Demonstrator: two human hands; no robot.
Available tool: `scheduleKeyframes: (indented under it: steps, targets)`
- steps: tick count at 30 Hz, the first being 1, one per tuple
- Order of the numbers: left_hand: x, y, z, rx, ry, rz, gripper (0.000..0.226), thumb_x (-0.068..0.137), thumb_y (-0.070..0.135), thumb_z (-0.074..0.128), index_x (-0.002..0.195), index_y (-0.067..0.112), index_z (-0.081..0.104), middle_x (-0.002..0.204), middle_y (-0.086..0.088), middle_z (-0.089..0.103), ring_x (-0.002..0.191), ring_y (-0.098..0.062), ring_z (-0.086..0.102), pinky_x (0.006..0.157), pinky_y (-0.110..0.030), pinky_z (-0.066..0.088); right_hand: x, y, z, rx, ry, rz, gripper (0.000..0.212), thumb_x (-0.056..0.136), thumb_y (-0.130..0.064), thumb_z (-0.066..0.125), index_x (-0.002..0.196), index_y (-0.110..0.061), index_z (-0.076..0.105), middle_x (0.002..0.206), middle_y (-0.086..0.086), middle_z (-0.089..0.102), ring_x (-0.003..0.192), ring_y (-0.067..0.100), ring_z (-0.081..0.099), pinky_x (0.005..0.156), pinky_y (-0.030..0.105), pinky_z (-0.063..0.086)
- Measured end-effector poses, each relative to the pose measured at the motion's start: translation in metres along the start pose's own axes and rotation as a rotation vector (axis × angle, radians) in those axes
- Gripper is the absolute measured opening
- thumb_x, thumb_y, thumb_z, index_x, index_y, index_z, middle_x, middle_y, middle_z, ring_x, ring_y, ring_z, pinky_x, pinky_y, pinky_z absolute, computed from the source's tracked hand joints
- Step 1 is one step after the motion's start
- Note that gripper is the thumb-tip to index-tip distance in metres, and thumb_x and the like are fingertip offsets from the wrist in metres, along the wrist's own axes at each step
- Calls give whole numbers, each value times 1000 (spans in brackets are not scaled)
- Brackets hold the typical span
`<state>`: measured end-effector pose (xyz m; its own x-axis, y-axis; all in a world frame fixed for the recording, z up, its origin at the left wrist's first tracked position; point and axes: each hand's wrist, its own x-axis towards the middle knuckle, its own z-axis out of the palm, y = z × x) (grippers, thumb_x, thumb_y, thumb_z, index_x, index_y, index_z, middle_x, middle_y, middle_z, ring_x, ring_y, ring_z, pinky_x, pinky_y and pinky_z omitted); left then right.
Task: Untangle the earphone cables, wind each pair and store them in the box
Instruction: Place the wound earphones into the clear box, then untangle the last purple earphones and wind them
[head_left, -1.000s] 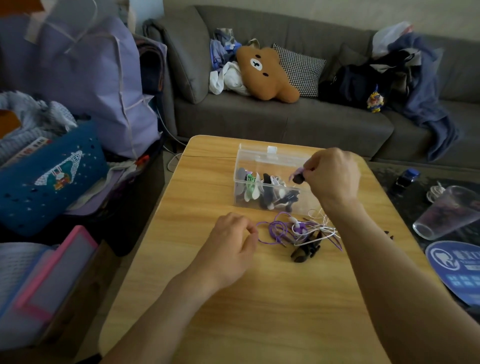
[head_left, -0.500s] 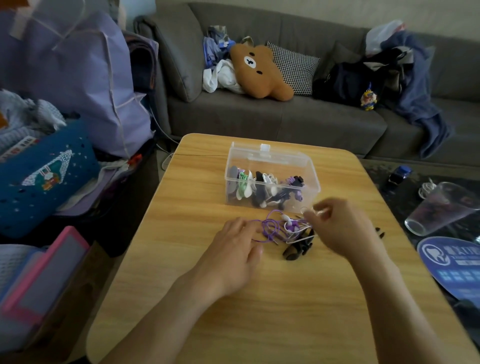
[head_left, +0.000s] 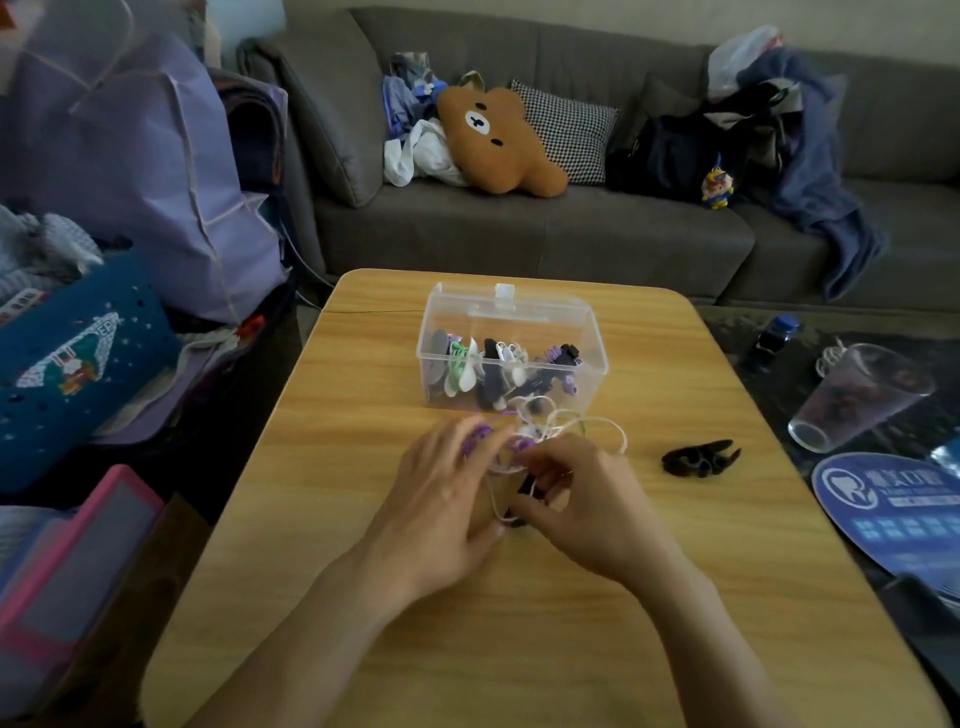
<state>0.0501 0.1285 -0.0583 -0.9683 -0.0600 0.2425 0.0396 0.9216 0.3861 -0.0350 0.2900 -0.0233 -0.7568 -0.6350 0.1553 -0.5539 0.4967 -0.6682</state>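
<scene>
A clear plastic box (head_left: 589, 332) stands open on the wooden table (head_left: 363, 597), holding several wound earphones on winders. Just in front of it lies a tangle of white cable (head_left: 597, 427) and purple cable (head_left: 480, 432). My left hand (head_left: 441, 499) and my right hand (head_left: 587, 499) meet over the tangle, fingers curled into the cables. My right hand also covers a black winder (head_left: 525, 488). A second black winder clip (head_left: 698, 458) lies on the table to the right of my hands.
A grey sofa (head_left: 519, 234) with a bear cushion stands behind the table. Bags and a blue basket (head_left: 67, 364) crowd the left side. A tipped clear cup (head_left: 857, 400) and a blue round fan (head_left: 893, 514) lie at the right.
My right hand came down from above the box to the tangle. Both hands have closed in on the cables and pulled them nearer to me. A black clip now lies apart at the right.
</scene>
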Motion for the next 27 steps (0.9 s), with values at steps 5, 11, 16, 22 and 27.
scheduleKeyframes:
  steps: [5, 11, 16, 22, 27]
  targets:
    - [8, 0, 1, -225, 95, 56, 34, 78, 28, 69, 111, 22, 63, 106, 7, 64, 104, -16, 56, 90, -41, 47, -3, -5, -9, 117, -38, -102, 36, 63, -10, 87, 91, -26, 71, 80, -13, 68, 73, 7, 66, 69, 23, 55]
    - [10, 8, -15, -405, 357, -5, 12, 85, 28, 72, 93, 21, 66, 94, 8, 59, 93, -8, 58, 81, -23, 47, -4, -8, -18, 229, 207, -128, 31, 72, -18, 89, 73, -24, 58, 72, -8, 64, 68, 13, 61, 66, 16, 47]
    - [7, 6, -25, -504, 408, -157, 17, 90, 18, 71, 106, 21, 65, 91, 11, 66, 84, -6, 64, 71, -17, 50, -1, -12, -19, 549, 327, -149, 27, 80, -14, 79, 75, -21, 54, 74, -6, 62, 74, 17, 65, 76, 24, 54]
    - [9, -10, -34, -539, 472, -405, 18, 92, 12, 65, 106, 24, 62, 93, 6, 63, 64, -6, 66, 57, -15, 47, -4, -21, -35, 960, 419, -109, 19, 87, -16, 65, 82, -11, 47, 76, 0, 61, 76, 26, 67, 78, 40, 59]
    - [-3, -13, -38, -223, 150, -424, 71, 77, 41, 65, 143, 28, 42, 142, -2, 34, 138, -19, 29, 112, -37, 28, -6, -25, -38, 1119, 262, -75, 16, 88, -10, 60, 81, -11, 45, 74, 3, 57, 67, 22, 65, 68, 40, 60]
